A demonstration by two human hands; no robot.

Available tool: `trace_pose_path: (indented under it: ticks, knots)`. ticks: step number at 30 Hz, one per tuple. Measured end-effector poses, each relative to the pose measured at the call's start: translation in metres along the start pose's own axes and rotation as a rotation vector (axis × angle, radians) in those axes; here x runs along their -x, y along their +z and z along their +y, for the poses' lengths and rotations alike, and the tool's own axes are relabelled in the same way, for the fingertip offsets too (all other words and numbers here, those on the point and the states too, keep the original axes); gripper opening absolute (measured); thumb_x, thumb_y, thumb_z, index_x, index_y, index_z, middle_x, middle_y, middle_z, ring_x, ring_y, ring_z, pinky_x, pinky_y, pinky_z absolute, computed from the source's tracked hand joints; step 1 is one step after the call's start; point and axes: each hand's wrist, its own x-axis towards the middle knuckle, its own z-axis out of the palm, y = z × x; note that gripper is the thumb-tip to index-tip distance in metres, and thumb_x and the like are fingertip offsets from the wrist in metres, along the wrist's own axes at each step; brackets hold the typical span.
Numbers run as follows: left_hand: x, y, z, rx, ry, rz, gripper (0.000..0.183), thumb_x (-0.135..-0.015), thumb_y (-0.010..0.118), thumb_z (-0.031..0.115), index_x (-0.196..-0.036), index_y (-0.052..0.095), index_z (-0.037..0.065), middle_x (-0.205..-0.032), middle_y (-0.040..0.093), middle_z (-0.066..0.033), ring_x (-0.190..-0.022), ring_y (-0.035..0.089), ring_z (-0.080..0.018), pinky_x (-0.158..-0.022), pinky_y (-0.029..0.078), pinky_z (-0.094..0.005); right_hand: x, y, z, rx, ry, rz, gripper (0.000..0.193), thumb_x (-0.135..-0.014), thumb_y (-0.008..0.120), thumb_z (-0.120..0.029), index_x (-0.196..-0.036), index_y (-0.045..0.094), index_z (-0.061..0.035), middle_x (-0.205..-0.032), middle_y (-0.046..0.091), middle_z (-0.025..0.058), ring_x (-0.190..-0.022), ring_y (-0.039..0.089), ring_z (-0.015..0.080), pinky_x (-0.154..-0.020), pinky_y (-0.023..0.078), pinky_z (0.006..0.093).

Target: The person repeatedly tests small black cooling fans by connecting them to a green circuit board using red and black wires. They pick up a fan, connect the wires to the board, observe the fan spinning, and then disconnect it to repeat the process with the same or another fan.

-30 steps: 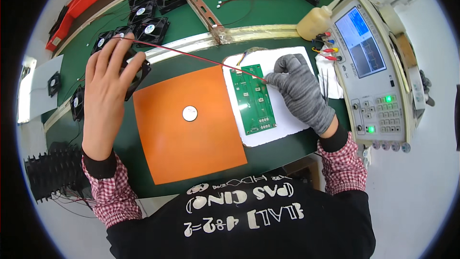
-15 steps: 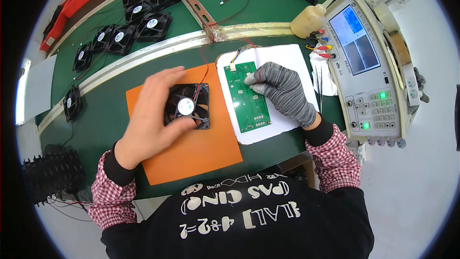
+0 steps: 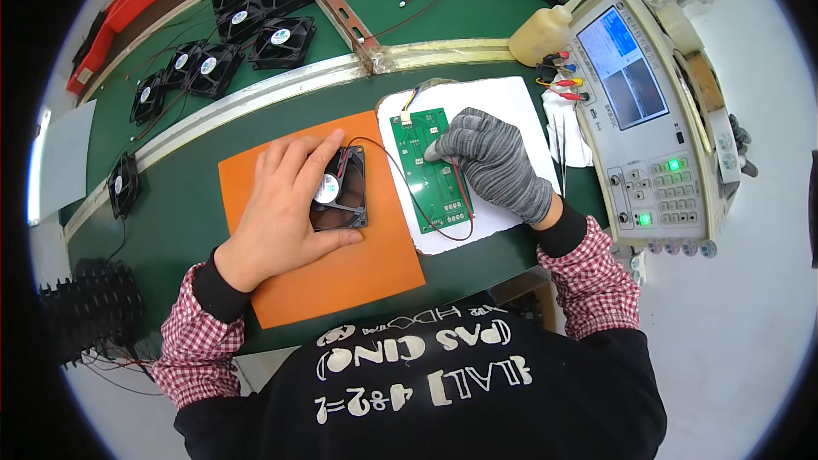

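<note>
A square black cooling fan (image 3: 348, 196) with a round pale label lies on an orange mat (image 3: 341, 277). My bare left hand (image 3: 285, 204) covers its left side, fingers at the top edge and thumb along the bottom edge. From the fan a thin red-and-black lead (image 3: 415, 198) loops over a green circuit board (image 3: 430, 192), which lies on a white pad (image 3: 503, 132). My right hand (image 3: 494, 158), in a grey knit glove, is closed in a pinch on the lead above the board. The lead's tip is hidden by the fingers.
A test instrument (image 3: 652, 119) with a lit screen stands on the right, with tweezers (image 3: 561, 149) and a cream squeeze bottle (image 3: 542, 34) beside it. Several more black fans (image 3: 243, 21) sit at the back left. A metal rail (image 3: 341, 13) divides the back of the bench.
My left hand has settled onto the fan's left side. The fan's lead, earlier running upward, now loops across the board to my right hand, which remains over the board.
</note>
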Motion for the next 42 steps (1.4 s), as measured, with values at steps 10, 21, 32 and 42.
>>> trace_pose_path:
  ticks: [10, 21, 32, 42]
  knots:
    - [0.027, -0.059, 0.053, 0.797, 0.296, 0.120, 0.053, -0.084, 0.071, 0.045, -0.110, 0.052, 0.003, -0.089, 0.062, -0.0142, -0.080, 0.058, -0.0288, -0.070, 0.048, -0.0429, 0.003, 0.000, -0.002, -0.174, 0.185, 0.070, 0.019, -0.073, 0.072, 0.000, -0.090, 0.074, -0.0096, -0.082, 0.066, 0.0065, -0.085, 0.064, 0.0246, -0.078, 0.053, 0.0347]
    - [0.044, -0.070, 0.045, 0.745, -0.183, 0.264, 0.064, -0.080, 0.075, 0.040, -0.119, 0.053, -0.006, -0.091, 0.064, -0.0266, -0.081, 0.065, -0.0351, -0.070, 0.055, -0.0440, 0.005, 0.002, 0.001, -0.117, 0.167, 0.043, 0.020, -0.072, 0.071, 0.003, -0.088, 0.072, -0.0082, -0.088, 0.064, 0.0073, -0.086, 0.065, 0.0249, -0.079, 0.053, 0.0326]
    - [-0.132, -0.020, -0.096, -0.292, 0.098, 0.459, 0.097, -0.064, 0.086, 0.033, -0.143, 0.040, 0.002, -0.147, 0.042, -0.0222, -0.137, 0.038, -0.0377, -0.112, 0.033, -0.0413, 0.004, 0.000, -0.010, -0.403, 0.373, 0.272, 0.018, -0.085, 0.068, 0.002, -0.101, 0.067, -0.0039, -0.090, 0.067, 0.0048, -0.080, 0.063, 0.0118, -0.075, 0.052, 0.0256]
    - [-0.090, -0.026, 0.003, 0.317, 0.509, 0.021, 0.068, -0.055, 0.081, 0.008, -0.118, 0.055, 0.010, -0.117, 0.054, -0.0110, -0.116, 0.047, -0.0337, -0.099, 0.039, -0.0453, -0.012, -0.003, -0.036, -0.435, 0.164, 0.421, 0.052, -0.080, 0.077, -0.011, -0.128, 0.057, -0.0070, -0.127, 0.058, 0.0136, -0.118, 0.057, 0.0238, -0.090, 0.052, 0.0322]
